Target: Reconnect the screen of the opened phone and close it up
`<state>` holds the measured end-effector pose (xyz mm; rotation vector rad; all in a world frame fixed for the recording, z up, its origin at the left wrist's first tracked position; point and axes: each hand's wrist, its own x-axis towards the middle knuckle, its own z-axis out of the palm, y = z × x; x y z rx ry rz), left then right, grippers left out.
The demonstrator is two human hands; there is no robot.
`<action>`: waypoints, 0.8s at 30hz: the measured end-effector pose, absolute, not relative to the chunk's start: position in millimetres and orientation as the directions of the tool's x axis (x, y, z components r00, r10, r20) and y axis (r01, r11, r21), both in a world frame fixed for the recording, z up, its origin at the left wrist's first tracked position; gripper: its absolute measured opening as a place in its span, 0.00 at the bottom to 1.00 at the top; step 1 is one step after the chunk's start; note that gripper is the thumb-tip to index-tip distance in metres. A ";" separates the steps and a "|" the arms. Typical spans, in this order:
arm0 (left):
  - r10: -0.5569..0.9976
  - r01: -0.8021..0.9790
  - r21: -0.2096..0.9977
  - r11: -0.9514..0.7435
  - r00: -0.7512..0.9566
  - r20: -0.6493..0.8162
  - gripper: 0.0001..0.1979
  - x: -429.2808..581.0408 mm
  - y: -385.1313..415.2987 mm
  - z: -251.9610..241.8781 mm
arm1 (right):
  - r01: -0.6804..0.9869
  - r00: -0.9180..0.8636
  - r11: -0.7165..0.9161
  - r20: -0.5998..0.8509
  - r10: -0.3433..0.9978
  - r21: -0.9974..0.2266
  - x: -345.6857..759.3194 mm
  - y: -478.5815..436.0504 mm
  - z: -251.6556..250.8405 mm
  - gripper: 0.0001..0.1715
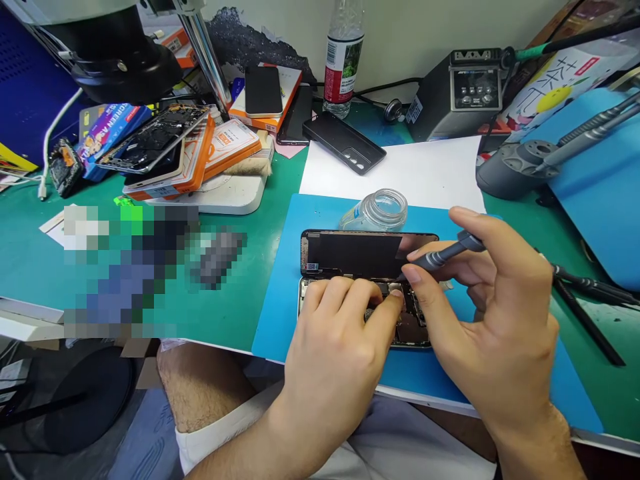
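Observation:
An opened smartphone (413,320) lies on the blue mat, its inner parts bare. Its screen (350,257) is folded up along the far edge and leans against a glass jar (383,212). My left hand (345,333) is closed over the left and middle of the phone body, the index fingertip pressing on the inner parts. My right hand (493,313) pinches a grey screwdriver (445,253) between thumb and fingers. Its tip points down and left, near the phone's far edge; my fingers partly hide where it touches. My left hand covers much of the phone body.
The blue mat (277,267) lies on a green bench. Behind it are white paper (430,173), a black phone case (345,141) and a water bottle (343,67). Stacked phones and orange boxes (230,150) stand left. At right are a grey tool holder (520,170) and black tweezers (590,320).

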<state>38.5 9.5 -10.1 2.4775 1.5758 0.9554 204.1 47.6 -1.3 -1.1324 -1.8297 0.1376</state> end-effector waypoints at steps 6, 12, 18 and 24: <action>0.836 0.802 0.358 -0.478 0.290 0.466 0.10 39.4 9.2 -10.0 | 0.692 -0.180 0.594 0.698 0.693 -0.410 202.3 47.3 4.6 0.49; 0.831 0.804 0.350 -0.481 0.290 0.475 0.10 39.3 9.3 -9.7 | 0.749 -0.218 0.608 0.767 0.603 -0.265 205.0 49.9 6.3 0.46; 0.825 0.802 0.347 -0.487 0.292 0.483 0.10 39.5 9.7 -9.4 | 0.779 -0.238 0.585 0.759 0.607 -0.224 206.0 49.2 7.1 0.46; 0.822 0.804 0.344 -0.484 0.285 0.493 0.09 39.5 10.7 -9.2 | 0.787 -0.180 0.553 0.757 0.628 -0.272 206.8 48.8 6.0 0.43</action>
